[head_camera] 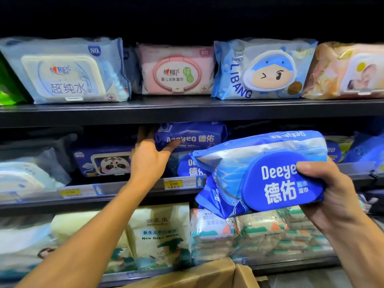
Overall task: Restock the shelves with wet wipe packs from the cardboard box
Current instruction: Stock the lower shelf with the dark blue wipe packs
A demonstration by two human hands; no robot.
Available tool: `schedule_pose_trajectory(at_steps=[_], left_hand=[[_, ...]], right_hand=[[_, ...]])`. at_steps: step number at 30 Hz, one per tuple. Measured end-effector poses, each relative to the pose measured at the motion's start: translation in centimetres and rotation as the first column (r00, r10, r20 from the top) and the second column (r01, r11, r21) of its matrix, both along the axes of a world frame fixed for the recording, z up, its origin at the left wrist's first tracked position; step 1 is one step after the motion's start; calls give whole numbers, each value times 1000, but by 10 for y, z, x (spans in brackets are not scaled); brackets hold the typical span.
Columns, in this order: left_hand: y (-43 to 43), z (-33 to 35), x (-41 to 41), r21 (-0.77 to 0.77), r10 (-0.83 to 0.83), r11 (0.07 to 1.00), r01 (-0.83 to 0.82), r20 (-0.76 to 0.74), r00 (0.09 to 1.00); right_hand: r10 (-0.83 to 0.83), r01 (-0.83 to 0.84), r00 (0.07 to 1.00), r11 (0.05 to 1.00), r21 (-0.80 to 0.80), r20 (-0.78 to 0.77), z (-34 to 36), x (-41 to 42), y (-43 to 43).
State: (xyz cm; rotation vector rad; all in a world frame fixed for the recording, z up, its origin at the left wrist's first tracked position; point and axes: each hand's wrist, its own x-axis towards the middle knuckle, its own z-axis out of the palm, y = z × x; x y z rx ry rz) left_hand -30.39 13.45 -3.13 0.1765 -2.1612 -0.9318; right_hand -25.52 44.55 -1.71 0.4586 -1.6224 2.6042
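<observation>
The shelf unit (pixel 187 111) fills the view in three tiers, each stocked with wet wipe packs. A cardboard box (pixel 207 275) shows at the bottom edge, in front of the lowest tier, with its flap open.

The blue pack (pixel 249 163) is held in the air in front of the middle shelf (pixel 124 191), right of centre, tilted with its dark blue lid facing the camera. The right hand (pixel 332 196) grips the right end of this pack: the thumb lies across the lid and the fingers (pixel 315 213) curl under the pack.

A dark blue pack (pixel 191 138) of the same brand stands on the middle shelf, on top of another. The left hand (pixel 149 156) reaches to it with straight, spread fingers (pixel 145 132) at its left edge and the thumb resting on its front; nothing is clasped.

A yellow price label (pixel 173 183) sits on the shelf edge just below.
</observation>
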Motion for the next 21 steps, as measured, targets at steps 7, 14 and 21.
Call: schedule_pose_trajectory(at_steps=[7,14,21], left_hand=[[-1,11,4,-205,146,971,-122,107,984],[-8,23,-4,-212,228,960,-181,222,948],[-2,28,-33,-291,295,932,-214,272,916]], right_hand=[[-27,27,999,999,24,21,-3,-2,5],[-10,10,1000,1000,-2,-4,5,-3,0],[-11,11,1000,1000,-13,-8,11,0,-5]])
